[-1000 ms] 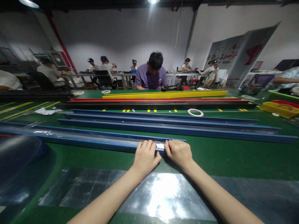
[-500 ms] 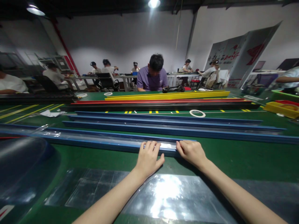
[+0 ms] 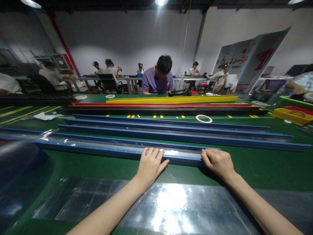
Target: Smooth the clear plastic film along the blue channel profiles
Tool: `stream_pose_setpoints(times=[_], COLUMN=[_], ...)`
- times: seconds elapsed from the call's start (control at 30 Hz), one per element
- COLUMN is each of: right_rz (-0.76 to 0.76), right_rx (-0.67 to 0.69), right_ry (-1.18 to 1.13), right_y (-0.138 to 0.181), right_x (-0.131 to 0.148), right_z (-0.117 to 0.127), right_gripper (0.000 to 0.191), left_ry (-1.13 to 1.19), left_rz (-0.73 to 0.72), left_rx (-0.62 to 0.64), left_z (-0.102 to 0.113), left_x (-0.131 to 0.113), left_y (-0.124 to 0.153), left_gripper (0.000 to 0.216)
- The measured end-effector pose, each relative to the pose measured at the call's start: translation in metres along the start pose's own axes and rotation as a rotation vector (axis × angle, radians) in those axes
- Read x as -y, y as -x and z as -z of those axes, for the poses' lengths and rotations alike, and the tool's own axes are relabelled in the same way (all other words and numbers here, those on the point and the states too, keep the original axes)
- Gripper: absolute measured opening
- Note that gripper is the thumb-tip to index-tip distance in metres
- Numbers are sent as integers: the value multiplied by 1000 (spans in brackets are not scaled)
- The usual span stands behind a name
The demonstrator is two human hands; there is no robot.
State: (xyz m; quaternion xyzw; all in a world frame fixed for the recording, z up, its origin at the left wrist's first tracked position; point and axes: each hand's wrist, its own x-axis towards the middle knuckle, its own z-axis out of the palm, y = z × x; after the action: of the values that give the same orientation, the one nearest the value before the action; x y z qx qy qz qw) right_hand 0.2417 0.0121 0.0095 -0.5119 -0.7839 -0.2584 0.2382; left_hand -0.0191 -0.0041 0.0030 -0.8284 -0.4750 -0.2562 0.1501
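A long blue channel strip [image 3: 102,147] with clear film over its top lies across the green table [image 3: 256,166] in front of me. My left hand [image 3: 151,164] rests on it near the middle, fingers curled over the filmed top. My right hand [image 3: 218,162] grips the strip's right end, fingers closed round it. Both forearms reach in from the bottom edge.
Three more blue strips [image 3: 171,130] lie parallel behind, then black, red and yellow strips [image 3: 171,99]. A tape ring [image 3: 204,118] sits mid-table. Shiny clear sheet [image 3: 168,209] covers the near table. Yellow trays [image 3: 292,115] stand at right. A person in purple [image 3: 158,81] sits opposite.
My right hand has slid rightwards along the blue strip to its end, moving apart from my left hand, which has stayed in place.
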Motion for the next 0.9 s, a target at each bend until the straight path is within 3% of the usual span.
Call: stream_pose_setpoints(times=[0.9], right_rz=[58], right_rx=[-94], right_ry=[-6], right_y=[-2], right_x=[2], right_z=[1], right_gripper=[40], left_ry=[-89], left_rz=[-24], left_rx=[57], left_z=[-2], left_x=[3], left_y=[-2], left_gripper=[24])
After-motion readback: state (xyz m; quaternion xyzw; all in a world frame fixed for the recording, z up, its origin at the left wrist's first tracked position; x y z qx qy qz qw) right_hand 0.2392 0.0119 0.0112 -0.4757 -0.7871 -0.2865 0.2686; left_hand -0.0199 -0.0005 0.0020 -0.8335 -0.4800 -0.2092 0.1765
